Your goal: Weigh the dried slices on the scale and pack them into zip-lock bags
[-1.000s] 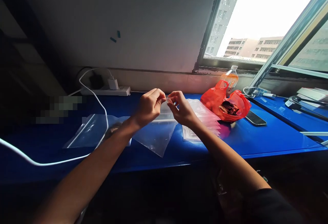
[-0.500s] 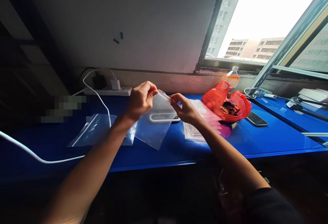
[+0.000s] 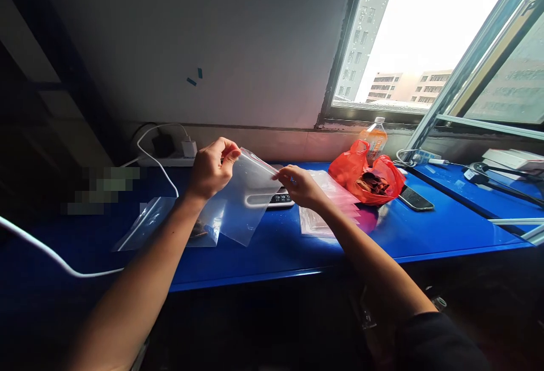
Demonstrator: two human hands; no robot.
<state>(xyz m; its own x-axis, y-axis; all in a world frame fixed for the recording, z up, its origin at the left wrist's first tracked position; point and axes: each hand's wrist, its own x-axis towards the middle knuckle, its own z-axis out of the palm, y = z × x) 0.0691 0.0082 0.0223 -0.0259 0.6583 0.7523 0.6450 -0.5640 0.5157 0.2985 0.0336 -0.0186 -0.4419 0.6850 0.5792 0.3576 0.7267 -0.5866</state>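
Note:
A clear zip-lock bag [image 3: 249, 207] hangs above the blue table, its zip edge at the top. My left hand [image 3: 213, 168] pinches the upper left corner of that edge. At the opposite end, my right hand [image 3: 300, 184] is closed on the zip edge. Behind the bag, and partly seen through it, lies a white kitchen scale [image 3: 280, 199] with dark buttons. Another clear zip-lock bag [image 3: 142, 225] with something brown inside lies flat under my left forearm. Right of the scale, a stack of clear bags with pinkish edges [image 3: 317, 221] is partly covered by my right forearm.
A red plastic bag [image 3: 346, 168] with dark dried pieces stands at the back right, before an orange drink bottle [image 3: 376, 136]. Beside it lies a phone [image 3: 416, 197]. A white cable [image 3: 55, 260] crosses the left side. The blue table [image 3: 255, 272] has its front edge near me.
Both hands have moved apart, drawing the bag's zip edge out straighter. The camera view has shifted slightly, and more of the scale's buttons and the brown contents now show.

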